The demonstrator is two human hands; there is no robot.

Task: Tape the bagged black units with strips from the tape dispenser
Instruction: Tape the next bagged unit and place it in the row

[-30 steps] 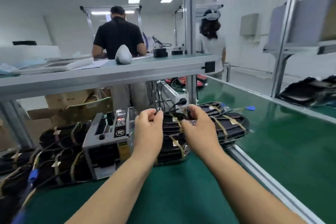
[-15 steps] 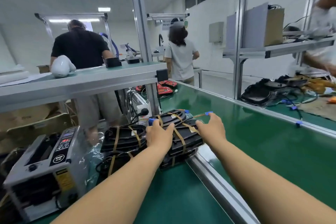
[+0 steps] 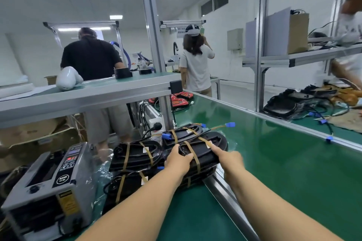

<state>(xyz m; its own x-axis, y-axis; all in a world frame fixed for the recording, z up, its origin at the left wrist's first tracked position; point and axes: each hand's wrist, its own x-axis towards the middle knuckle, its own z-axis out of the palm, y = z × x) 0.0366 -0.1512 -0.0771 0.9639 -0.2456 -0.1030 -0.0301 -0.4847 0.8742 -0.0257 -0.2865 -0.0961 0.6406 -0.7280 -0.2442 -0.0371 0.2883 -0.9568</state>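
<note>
**Top unit gripped and pressed**

Grips top black unit (image 3: 203, 151), frame centre on the table (image 3: 195, 211), with left hand (image 3: 179, 160); presses its tape (image 3: 206, 142) with right hand (image 3: 228, 159), index straight, flatter half a second ago. Counts at least four units piled, one tape dispenser (image 3: 49, 182).

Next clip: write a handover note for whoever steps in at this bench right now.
Left hand grips the near edge of the top black unit.
Right hand: forefinger presses a tape strip onto that unit.
Tape dispenser stands to the left, a second taped pile between.
Done: strips cross both piles.
Left: press this strip flat; whether more are needed, cannot tell.
</note>
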